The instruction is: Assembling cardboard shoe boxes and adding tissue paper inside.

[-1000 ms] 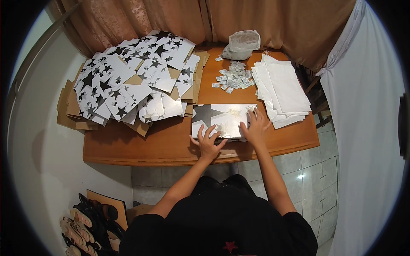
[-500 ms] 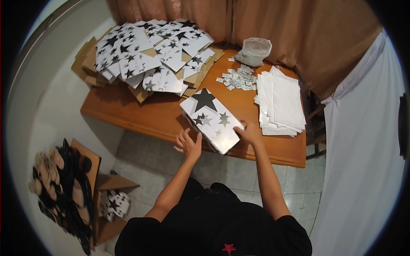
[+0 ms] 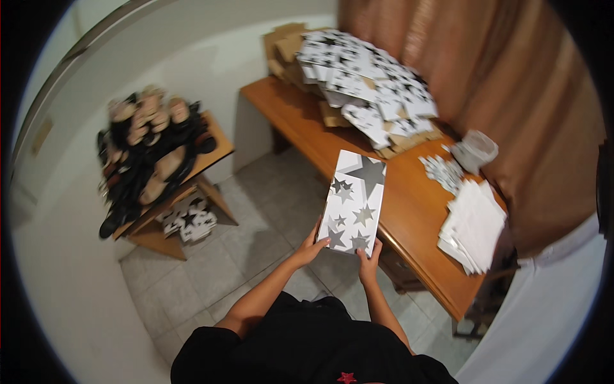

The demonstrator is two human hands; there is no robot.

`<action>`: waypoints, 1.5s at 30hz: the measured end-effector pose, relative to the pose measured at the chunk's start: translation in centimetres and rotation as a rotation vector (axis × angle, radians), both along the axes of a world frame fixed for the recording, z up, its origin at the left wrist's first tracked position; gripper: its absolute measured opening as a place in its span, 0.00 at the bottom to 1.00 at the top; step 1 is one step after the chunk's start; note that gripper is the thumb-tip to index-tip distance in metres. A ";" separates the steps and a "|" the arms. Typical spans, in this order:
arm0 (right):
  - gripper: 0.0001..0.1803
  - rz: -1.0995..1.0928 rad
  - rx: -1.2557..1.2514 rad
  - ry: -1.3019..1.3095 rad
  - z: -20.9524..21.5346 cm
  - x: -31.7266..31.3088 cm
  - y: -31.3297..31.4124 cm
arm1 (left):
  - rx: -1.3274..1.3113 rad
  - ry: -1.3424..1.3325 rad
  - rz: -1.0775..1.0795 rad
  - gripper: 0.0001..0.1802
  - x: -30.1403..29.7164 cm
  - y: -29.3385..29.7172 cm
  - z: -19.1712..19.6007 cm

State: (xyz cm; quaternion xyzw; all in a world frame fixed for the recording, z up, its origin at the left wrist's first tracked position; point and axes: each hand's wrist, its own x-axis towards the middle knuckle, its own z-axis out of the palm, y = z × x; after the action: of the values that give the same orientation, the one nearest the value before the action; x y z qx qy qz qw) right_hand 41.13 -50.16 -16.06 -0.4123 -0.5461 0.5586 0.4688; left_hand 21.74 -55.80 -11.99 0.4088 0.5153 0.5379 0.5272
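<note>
Star-print box (image 3: 355, 205): head view, held in front of me, long side pointing away. Far end overlaps the table's edge in view, near end sits over the floor; can't tell if it touches wood. One second ago it lay crosswise on the tabletop; half a second ago, slanted at the near edge.
Left hand (image 3: 310, 248): grasping the box's near left corner, thumb on top. Half a second ago it was off the box, fingers spread.
Right hand (image 3: 369, 261): grasping the near right corner, thumb on top. Was on the box half a second ago too.
Table (image 3: 297, 137): now runs down my right; earlier it was straight ahead. View has swung left.
Star-print cardboard pile (image 3: 374, 86): on table's far end, appears unchanged, now right of centre.
Small packets (image 3: 441, 173): heaped beside the plastic bag (image 3: 476, 150), blurry.
White sheets (image 3: 473, 227): stacked near table's right end.
Shoes (image 3: 150, 150): piled on a low stand (image 3: 220, 137) at left, higher in view than before.
Star-print pieces (image 3: 188, 219): under the stand, on the floor side; more in sight now.
</note>
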 end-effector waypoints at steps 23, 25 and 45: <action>0.50 1.081 0.929 0.393 20.3 -58.1 -46.8 | 0.201 0.219 1.283 0.41 -36.8 -62.3 20.6; 0.51 1.085 0.992 0.452 23.2 -62.1 -49.4 | 0.273 0.380 1.302 0.41 -39.8 -65.4 23.8; 0.38 0.691 1.364 1.232 56.0 -100.8 -67.0 | 0.773 1.452 1.357 0.38 -78.6 -82.6 52.0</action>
State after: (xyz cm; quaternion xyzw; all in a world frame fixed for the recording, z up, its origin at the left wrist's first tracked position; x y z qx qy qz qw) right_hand -59.62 -117.15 39.96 0.4928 -0.5023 0.3469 0.6201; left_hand -56.86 -138.35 40.02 0.3984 0.6204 0.4737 -0.4816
